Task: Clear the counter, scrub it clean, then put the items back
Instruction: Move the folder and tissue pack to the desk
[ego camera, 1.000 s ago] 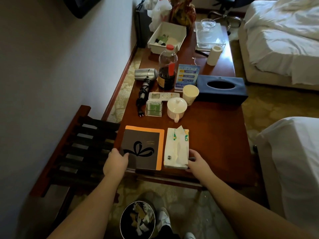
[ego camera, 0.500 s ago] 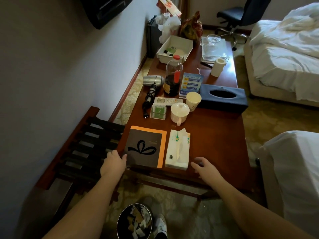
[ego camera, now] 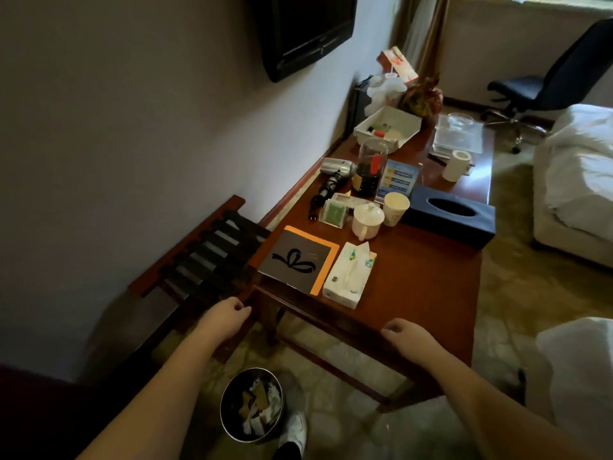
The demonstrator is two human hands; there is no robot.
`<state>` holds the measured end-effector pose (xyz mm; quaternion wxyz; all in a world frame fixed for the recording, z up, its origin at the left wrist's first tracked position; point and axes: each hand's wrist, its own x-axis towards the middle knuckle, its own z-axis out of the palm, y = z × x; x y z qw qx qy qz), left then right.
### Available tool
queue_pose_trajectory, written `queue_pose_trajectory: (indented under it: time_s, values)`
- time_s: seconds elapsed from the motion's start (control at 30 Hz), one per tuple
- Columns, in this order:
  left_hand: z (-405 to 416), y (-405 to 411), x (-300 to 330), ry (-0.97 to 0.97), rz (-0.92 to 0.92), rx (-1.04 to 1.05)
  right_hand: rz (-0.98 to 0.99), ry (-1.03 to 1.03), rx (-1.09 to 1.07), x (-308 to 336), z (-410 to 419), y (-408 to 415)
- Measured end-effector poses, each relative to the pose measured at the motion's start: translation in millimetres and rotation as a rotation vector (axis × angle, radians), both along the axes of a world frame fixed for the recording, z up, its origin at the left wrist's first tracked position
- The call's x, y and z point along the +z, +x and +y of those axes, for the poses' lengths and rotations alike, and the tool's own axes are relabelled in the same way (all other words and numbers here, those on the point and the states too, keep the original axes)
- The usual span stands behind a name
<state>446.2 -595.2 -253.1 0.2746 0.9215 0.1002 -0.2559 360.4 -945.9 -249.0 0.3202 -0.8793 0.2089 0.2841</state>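
Observation:
The long wooden counter (ego camera: 414,283) carries many items. At its near end lie a dark folder with a ribbon drawing (ego camera: 295,263) and a white tissue pack (ego camera: 348,277). Behind them stand a white lidded mug (ego camera: 366,220), a paper cup (ego camera: 394,209), a navy tissue box (ego camera: 449,219), a dark-liquid bottle (ego camera: 370,169), a silver hair dryer (ego camera: 335,175) and a green packet (ego camera: 335,214). My left hand (ego camera: 225,318) hangs off the counter's near left corner, fingers loosely curled, holding nothing. My right hand (ego camera: 406,336) hovers at the near edge, also empty.
A slatted luggage rack (ego camera: 205,260) adjoins the counter on the left. A waste bin (ego camera: 252,410) stands on the floor below, beside my shoe. Farther back are a white tray (ego camera: 388,127), a glass tray (ego camera: 459,137), a paper roll (ego camera: 457,166). Beds flank the right.
Both hands have let go of the folder and the tissue pack and drawn back toward me, off the counter's near edge. The view has tilted up and pulled away.

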Motion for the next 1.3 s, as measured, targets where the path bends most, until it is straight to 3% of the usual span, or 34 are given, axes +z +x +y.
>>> queue_pose_trajectory:
  time_s: [0.3,0.57,0.87,1.3]
  values:
    - [56,-97,73,-0.028,-0.148,0.166,-0.129,-0.154,0.517,68,75,17]
    - [129,-209,143,-0.009,-0.312,0.481,-0.460,0.042,0.910,125,217,-6]
    - [205,-358,178,-0.094,-0.447,0.916,-0.557,0.202,1.244,148,383,-89]
    - [381,-559,206,-0.029,-0.606,1.168,-0.575,0.339,1.631,186,622,-229]
